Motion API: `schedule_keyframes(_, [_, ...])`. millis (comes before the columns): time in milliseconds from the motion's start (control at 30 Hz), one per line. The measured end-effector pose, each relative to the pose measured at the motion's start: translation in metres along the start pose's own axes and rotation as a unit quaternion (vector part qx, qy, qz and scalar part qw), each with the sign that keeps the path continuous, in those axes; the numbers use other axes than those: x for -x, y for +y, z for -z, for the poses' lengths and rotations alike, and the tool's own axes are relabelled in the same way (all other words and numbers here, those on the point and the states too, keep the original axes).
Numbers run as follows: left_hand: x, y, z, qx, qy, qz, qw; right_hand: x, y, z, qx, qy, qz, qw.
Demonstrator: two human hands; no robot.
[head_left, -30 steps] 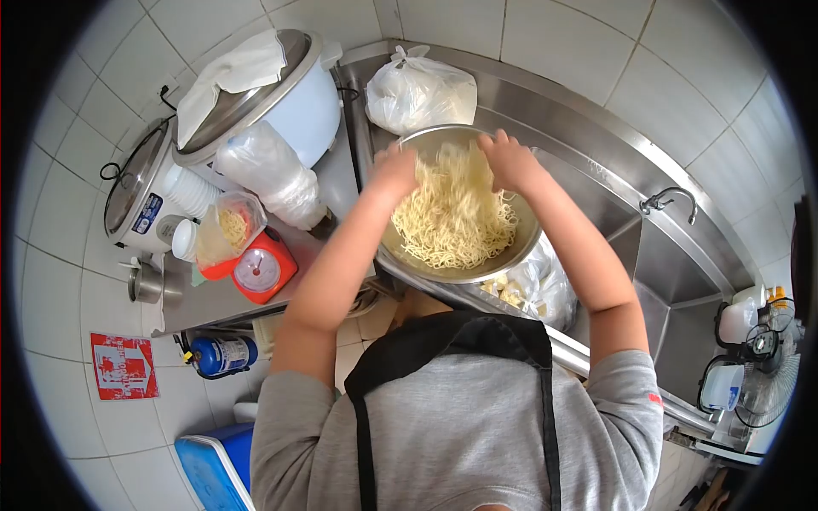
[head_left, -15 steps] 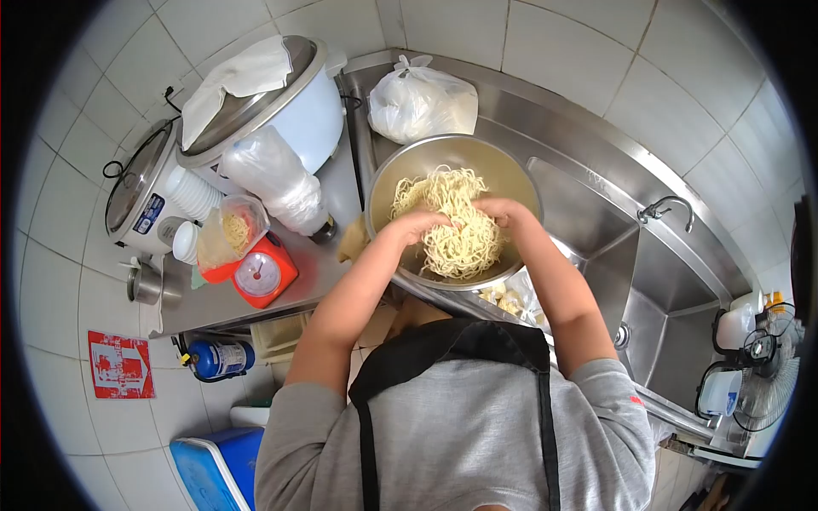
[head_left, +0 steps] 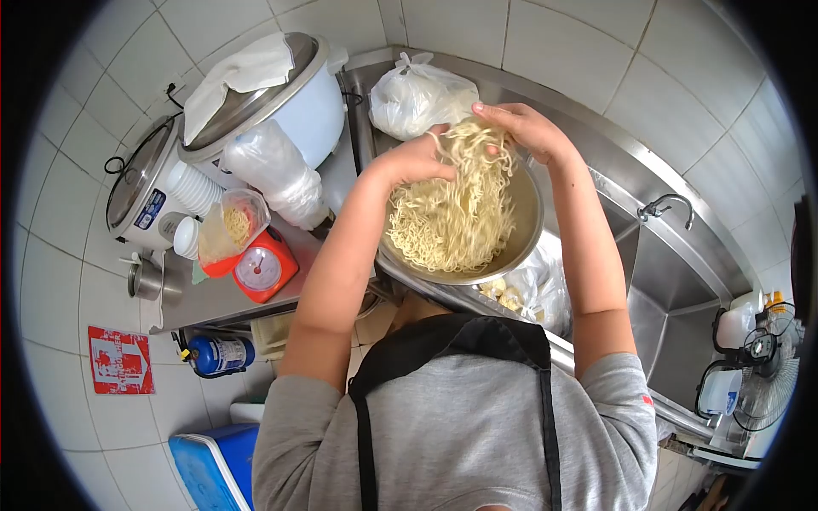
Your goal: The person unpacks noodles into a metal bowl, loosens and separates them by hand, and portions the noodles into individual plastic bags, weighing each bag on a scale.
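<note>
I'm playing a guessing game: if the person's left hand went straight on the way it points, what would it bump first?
The left hand would first meet the thin, pale-yellow noodles over the round, silvery metal bowl. It may already be touching them; depth is unclear.

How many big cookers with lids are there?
2. The smaller cooker is at the left of the picture; the larger pale-blue cooker is to its right, with a white cloth on top. Any hidden behind them, I can't see.
</note>
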State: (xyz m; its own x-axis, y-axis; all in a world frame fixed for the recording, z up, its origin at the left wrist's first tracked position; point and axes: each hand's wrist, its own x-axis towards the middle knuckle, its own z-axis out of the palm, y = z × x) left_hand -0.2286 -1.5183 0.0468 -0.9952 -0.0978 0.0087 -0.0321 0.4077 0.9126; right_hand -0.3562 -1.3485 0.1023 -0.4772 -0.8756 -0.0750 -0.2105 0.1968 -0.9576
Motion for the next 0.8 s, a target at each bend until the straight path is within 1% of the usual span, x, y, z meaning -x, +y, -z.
schedule_keyframes(33, [0.004,0.017,-0.006,0.124,-0.079,-0.009,0.989,-0.002,0.000,-0.001,-0.010,-0.005,0.026,1.000])
schedule_keyframes(133, [-0.015,-0.021,-0.021,0.243,0.000,0.002,0.970,-0.008,0.011,-0.004,-0.091,-0.026,0.055,0.994])
schedule_keyframes(167, [-0.013,-0.030,-0.023,0.309,0.035,0.086,0.947,-0.012,0.021,0.000,-0.051,0.005,0.038,0.998])
schedule_keyframes(200, [-0.016,-0.044,-0.021,0.338,0.064,0.102,0.933,-0.015,0.035,0.005,0.049,0.006,0.037,0.998])
schedule_keyframes(267, [-0.024,-0.077,-0.016,0.395,0.119,0.138,0.901,-0.020,0.069,0.010,0.243,0.009,0.029,0.969])
schedule_keyframes(300, [-0.011,-0.059,-0.017,0.344,0.154,0.133,0.917,-0.021,0.083,0.002,0.293,-0.028,-0.017,0.955])
schedule_keyframes(333, [-0.010,-0.062,-0.016,0.173,0.169,0.120,0.963,-0.017,0.094,-0.012,0.341,-0.066,-0.064,0.936])
schedule_keyframes(367, [-0.009,-0.069,-0.015,-0.003,0.177,0.103,0.979,-0.011,0.107,-0.028,0.330,-0.068,-0.055,0.940])
schedule_keyframes(400, [-0.008,-0.076,-0.016,-0.178,0.181,0.083,0.964,-0.005,0.118,-0.046,0.320,-0.070,-0.045,0.944])
schedule_keyframes(433, [-0.007,-0.083,-0.019,-0.231,0.172,0.120,0.950,-0.006,0.140,-0.064,0.349,-0.096,-0.039,0.931])
schedule_keyframes(467, [-0.006,-0.082,-0.022,-0.238,0.128,0.130,0.954,-0.012,0.161,-0.078,0.379,-0.121,-0.029,0.917])
schedule_keyframes(500, [-0.004,-0.079,-0.030,-0.246,0.083,0.141,0.955,-0.015,0.170,-0.083,0.392,-0.106,-0.018,0.914])
schedule_keyframes(533, [0.000,-0.073,-0.039,-0.253,0.037,0.151,0.955,-0.016,0.168,-0.081,0.372,-0.078,-0.023,0.925])
schedule_keyframes(600, [0.015,-0.064,-0.059,-0.195,-0.086,0.146,0.966,-0.018,0.158,-0.069,0.331,-0.022,-0.038,0.943])
schedule_keyframes(633, [0.024,-0.071,-0.075,-0.272,-0.053,0.104,0.955,-0.013,0.134,-0.058,0.290,0.001,-0.093,0.953])
schedule_keyframes(700, [0.036,-0.088,-0.102,-0.417,0.016,0.012,0.909,-0.005,0.116,-0.041,0.154,0.044,-0.101,0.982])
schedule_keyframes(733, [0.036,-0.091,-0.104,-0.440,-0.001,0.017,0.898,-0.002,0.115,-0.035,0.086,0.065,-0.104,0.989])
schedule_keyframes(800, [0.035,-0.096,-0.104,-0.487,-0.030,0.028,0.872,-0.002,0.130,-0.025,0.250,0.058,-0.028,0.966])
